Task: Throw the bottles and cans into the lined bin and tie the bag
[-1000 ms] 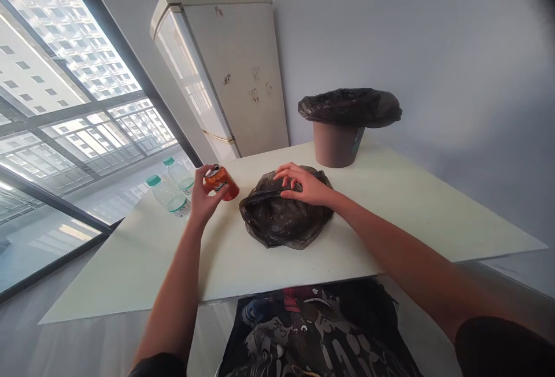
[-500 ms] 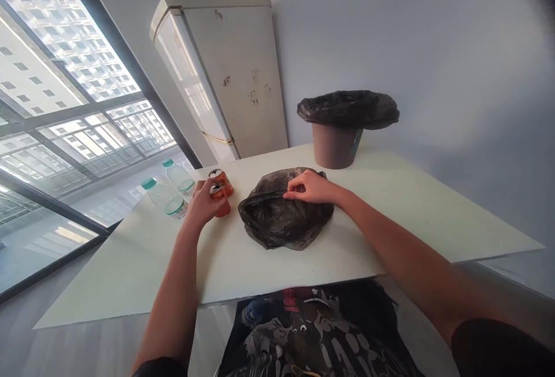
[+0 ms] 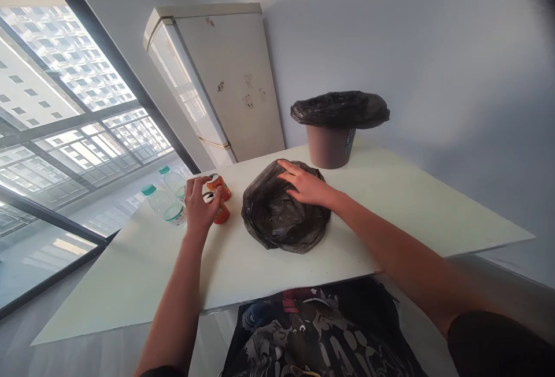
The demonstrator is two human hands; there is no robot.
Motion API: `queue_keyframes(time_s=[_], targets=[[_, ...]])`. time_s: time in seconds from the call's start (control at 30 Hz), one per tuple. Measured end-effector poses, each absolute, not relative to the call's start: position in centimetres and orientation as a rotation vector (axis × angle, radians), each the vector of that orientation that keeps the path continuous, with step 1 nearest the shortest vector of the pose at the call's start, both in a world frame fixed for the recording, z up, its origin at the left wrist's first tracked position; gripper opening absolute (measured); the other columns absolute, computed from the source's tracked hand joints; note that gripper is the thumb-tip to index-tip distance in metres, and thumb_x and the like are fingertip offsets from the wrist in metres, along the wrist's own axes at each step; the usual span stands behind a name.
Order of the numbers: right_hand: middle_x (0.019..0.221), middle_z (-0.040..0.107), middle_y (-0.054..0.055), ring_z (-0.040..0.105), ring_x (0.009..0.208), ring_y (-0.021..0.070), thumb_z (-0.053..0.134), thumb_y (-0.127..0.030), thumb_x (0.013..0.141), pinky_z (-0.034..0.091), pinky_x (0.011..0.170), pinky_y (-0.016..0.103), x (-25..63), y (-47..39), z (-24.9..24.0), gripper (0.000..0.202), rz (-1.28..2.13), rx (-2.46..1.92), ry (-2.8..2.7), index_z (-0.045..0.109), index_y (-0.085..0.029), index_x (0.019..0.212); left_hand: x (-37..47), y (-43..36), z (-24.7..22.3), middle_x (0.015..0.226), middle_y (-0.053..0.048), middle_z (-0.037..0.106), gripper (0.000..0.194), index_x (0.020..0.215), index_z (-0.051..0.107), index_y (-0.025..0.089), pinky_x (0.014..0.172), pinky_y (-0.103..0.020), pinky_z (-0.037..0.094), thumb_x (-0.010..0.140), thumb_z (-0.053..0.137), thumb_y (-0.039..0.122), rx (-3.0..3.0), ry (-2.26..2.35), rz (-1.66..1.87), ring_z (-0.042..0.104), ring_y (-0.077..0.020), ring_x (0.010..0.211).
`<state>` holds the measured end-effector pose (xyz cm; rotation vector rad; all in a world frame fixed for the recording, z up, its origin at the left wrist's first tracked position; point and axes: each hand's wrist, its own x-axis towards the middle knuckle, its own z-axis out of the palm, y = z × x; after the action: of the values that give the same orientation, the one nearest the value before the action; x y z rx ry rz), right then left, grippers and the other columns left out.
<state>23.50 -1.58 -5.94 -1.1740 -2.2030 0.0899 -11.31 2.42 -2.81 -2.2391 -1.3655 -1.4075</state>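
Observation:
A crumpled black plastic bag (image 3: 281, 226) lies on the table with its mouth spread toward me. My right hand (image 3: 306, 186) rests at the bag's far right side, fingers spread across the plastic. To the left, two orange drink cans stand one behind the other: a near can (image 3: 222, 214) and a far can (image 3: 220, 186). Curved over the near can's top is my left hand (image 3: 202, 203), thumb and fingers apart; whether they touch the can is hard to see. Beyond that hand stand two clear bottles with green caps, a near bottle (image 3: 162, 203) and a far bottle (image 3: 172, 180).
A brownish bin (image 3: 329, 148) with a black bag liner (image 3: 340, 110) over its rim stands at the back of the white table (image 3: 416, 209). Behind is a white refrigerator (image 3: 234, 82). Large windows (image 3: 73, 128) line the left side.
My right hand has gone from pinching the bag's edge to spread fingers, and the bag's mouth is wider. My left hand's fingers have risen and parted slightly at the near can, which stays put.

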Motion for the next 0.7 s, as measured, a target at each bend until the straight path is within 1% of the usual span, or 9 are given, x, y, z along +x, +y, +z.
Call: queue_keyframes(time_s=[0.07, 0.13, 0.2, 0.27, 0.37, 0.43, 0.53, 0.63, 0.7], targets=[[0.176, 0.031, 0.018, 0.023, 0.167, 0.0339, 0.064, -0.007, 0.09, 0.024, 0.136, 0.059, 23.2, -1.6, -5.9, 0.05, 0.03, -1.101, -2.143, 0.066, -0.014, 0.14, -9.4, 1.2, -2.7, 0.114, -0.009, 0.065, 0.013, 0.11, 0.067, 0.023, 0.101, -0.047, 0.055, 0.099, 0.064, 0.03, -2.281, -1.171, -1.516, 0.065, -0.0282, 0.111], [0.17, 0.043, 0.015, 0.031, 0.163, 0.0321, 0.061, -0.008, 0.092, 0.028, 0.134, 0.061, 22.9, -1.7, -5.8, 0.043, 0.003, -0.986, -2.102, 0.07, -0.018, 0.133, -6.9, -0.5, -2.8, 0.115, -0.009, 0.068, 0.012, 0.11, 0.067, 0.024, 0.099, -0.044, 0.056, 0.101, 0.06, 0.024, -2.492, -0.975, -1.47, 0.066, -0.0265, 0.111], [0.157, 0.058, 0.013, 0.048, 0.152, 0.0299, 0.057, -0.01, 0.095, 0.04, 0.128, 0.058, 22.6, -1.9, -5.7, 0.034, 0.017, -0.871, -2.107, 0.074, -0.021, 0.123, -4.1, -2.0, -3.2, 0.122, -0.008, 0.07, 0.018, 0.118, 0.067, 0.025, 0.103, -0.043, 0.056, 0.103, 0.057, 0.021, -2.798, -0.794, -1.243, 0.066, -0.0256, 0.117], [0.136, 0.071, 0.011, 0.062, 0.132, 0.0279, 0.054, -0.011, 0.097, 0.05, 0.118, 0.053, 22.4, -2.0, -5.7, 0.029, 0.072, -0.817, -2.156, 0.077, -0.022, 0.111, -1.8, -2.8, -3.9, 0.124, -0.009, 0.071, 0.02, 0.12, 0.066, 0.025, 0.104, -0.042, 0.056, 0.104, 0.055, 0.022, -3.014, -0.71, -0.972, 0.067, -0.0255, 0.117], [0.113, 0.077, 0.006, 0.069, 0.114, 0.0246, 0.052, -0.009, 0.096, 0.056, 0.108, 0.043, 22.3, -1.7, -6.2, 0.03, 0.191, -0.931, -2.248, 0.077, -0.024, 0.103, 0.0, -2.1, -5.1, 0.11, -0.009, 0.074, 0.021, 0.111, 0.068, 0.023, 0.091, -0.04, 0.058, 0.107, 0.048, 0.024, -3.093, -0.838, -0.684, 0.071, -0.0258, 0.103], [0.115, 0.077, 0.005, 0.07, 0.113, 0.0231, 0.052, -0.007, 0.095, 0.057, 0.107, 0.038, 22.6, -1.4, -6.6, 0.033, 0.214, -1.104, -2.273, 0.078, -0.024, 0.105, 0.0, -0.7, -5.8, 0.108, -0.009, 0.075, 0.026, 0.111, 0.068, 0.022, 0.086, -0.039, 0.058, 0.108, 0.042, 0.023, -3.036, -1.004, -0.603, 0.073, -0.026, 0.099], [0.127, 0.075, 0.009, 0.072, 0.117, 0.026, 0.05, -0.005, 0.094, 0.056, 0.106, 0.038, 23.2, -0.9, -6.8, 0.037, 0.174, -1.331, -2.232, 0.078, -0.019, 0.113, -1.1, 1.3, -6.7, 0.116, -0.011, 0.076, 0.028, 0.12, 0.068, 0.021, 0.084, -0.04, 0.057, 0.107, 0.044, 0.021, -2.872, -1.239, -0.523, 0.074, -0.0287, 0.102], [0.128, 0.077, 0.013, 0.074, 0.117, 0.0287, 0.052, -0.011, 0.097, 0.057, 0.104, 0.039, 24.1, -0.7, -6.5, 0.037, 0.119, -1.644, -2.128, 0.076, -0.019, 0.124, -2.3, 2.4, -6.9, 0.122, -0.015, 0.074, 0.032, 0.132, 0.065, 0.019, 0.084, -0.042, 0.058, 0.106, 0.049, 0.023, -2.727, -1.384, -0.443, 0.074, -0.0327, 0.108], [0.122, 0.079, 0.016, 0.076, 0.112, 0.0303, 0.057, -0.018, 0.099, 0.057, 0.101, 0.038, 24.7, -0.7, -6.2, 0.032, 0.084, -1.854, -2.064, 0.077, -0.017, 0.124, -2.8, 2.7, -7.0, 0.126, -0.018, 0.073, 0.037, 0.139, 0.061, 0.017, 0.088, -0.044, 0.058, 0.106, 0.052, 0.028, -2.691, -1.443, -0.39, 0.073, -0.0351, 0.113]])
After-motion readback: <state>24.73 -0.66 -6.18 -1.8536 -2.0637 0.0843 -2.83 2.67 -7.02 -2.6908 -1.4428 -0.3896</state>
